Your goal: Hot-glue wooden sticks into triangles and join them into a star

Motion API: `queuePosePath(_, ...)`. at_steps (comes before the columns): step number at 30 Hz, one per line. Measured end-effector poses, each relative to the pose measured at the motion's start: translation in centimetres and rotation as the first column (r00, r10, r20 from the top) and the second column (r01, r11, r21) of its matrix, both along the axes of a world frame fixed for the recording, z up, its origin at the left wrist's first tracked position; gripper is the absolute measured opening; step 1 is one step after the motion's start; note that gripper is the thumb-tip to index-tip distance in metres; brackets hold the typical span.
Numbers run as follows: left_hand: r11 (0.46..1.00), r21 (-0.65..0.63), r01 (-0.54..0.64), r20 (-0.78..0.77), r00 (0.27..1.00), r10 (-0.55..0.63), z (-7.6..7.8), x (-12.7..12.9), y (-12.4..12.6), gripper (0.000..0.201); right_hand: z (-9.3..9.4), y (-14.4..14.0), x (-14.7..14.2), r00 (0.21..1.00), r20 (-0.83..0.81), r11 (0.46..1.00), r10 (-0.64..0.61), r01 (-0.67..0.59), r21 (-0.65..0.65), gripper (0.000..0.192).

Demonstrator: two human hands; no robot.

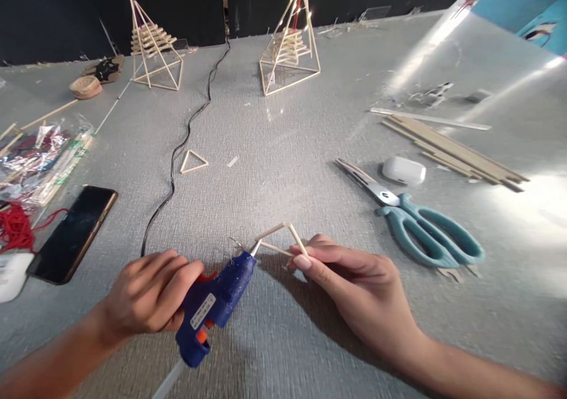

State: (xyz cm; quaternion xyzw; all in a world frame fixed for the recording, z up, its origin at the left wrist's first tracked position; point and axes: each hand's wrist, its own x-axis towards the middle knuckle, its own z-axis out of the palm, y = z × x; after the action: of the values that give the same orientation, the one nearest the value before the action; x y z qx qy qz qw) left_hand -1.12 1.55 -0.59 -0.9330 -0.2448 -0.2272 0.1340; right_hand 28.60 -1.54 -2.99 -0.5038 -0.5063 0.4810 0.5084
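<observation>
My left hand (148,293) grips a blue glue gun (217,298) with an orange trigger, its metal tip touching the left corner of a small triangle of thin wooden sticks (281,238). My right hand (354,281) pinches that triangle at its right corner, holding it just above the grey table (274,151). A glue stick pokes out of the gun's back end at the lower left.
Teal scissors (420,228), a white earbud case (403,170) and a bundle of wooden sticks (456,151) lie to the right. A black phone (73,234), red string and plastic packets sit left. A finished small triangle (193,162), a black cord and two stick pyramids (153,45) (290,45) stand farther back.
</observation>
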Motion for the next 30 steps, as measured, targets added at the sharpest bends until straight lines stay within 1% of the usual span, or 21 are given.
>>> queuePosePath(3,0.994,0.09,0.062,-0.065,0.996,-0.056,0.1,0.0,0.0,0.033,0.1,0.0,0.0,1.0,-0.001,1.0,-0.003,0.003,0.002,0.005)
queuePosePath(6,0.995,0.074,0.063,-0.077,0.995,-0.058,0.2,0.0,0.0,0.035,0.3,0.1,0.1,0.999,-0.019,0.997,-0.037,0.035,-0.064,0.006)
queuePosePath(10,0.995,0.065,0.082,-0.091,0.993,-0.076,0.1,-0.1,0.0,0.039,0.6,0.3,0.2,0.996,-0.042,0.984,-0.077,0.069,-0.167,0.02)
queuePosePath(15,0.997,0.057,0.06,-0.099,0.994,-0.054,-0.2,-0.4,0.4,0.03,0.0,0.3,0.5,0.988,-0.094,0.959,-0.121,0.092,-0.269,0.028)
queuePosePath(19,0.999,0.012,0.033,-0.083,0.996,-0.032,0.0,-0.5,0.6,0.025,-0.4,0.2,0.7,0.983,-0.135,0.946,-0.127,0.079,-0.314,0.029)
queuePosePath(26,0.999,-0.027,-0.016,-0.049,0.999,0.015,0.3,-0.2,0.9,0.022,-0.6,0.2,0.8,0.975,-0.184,0.946,-0.124,0.06,-0.32,0.03)
queuePosePath(28,0.998,-0.065,-0.027,-0.013,1.0,0.026,0.2,-0.4,1.1,0.023,-0.6,0.2,0.8,0.975,-0.185,0.947,-0.123,0.06,-0.316,0.028)
queuePosePath(30,0.989,-0.143,-0.04,0.048,0.998,0.048,0.0,-0.9,1.2,0.019,-0.5,0.3,0.8,0.974,-0.188,0.949,-0.125,0.061,-0.31,0.028)
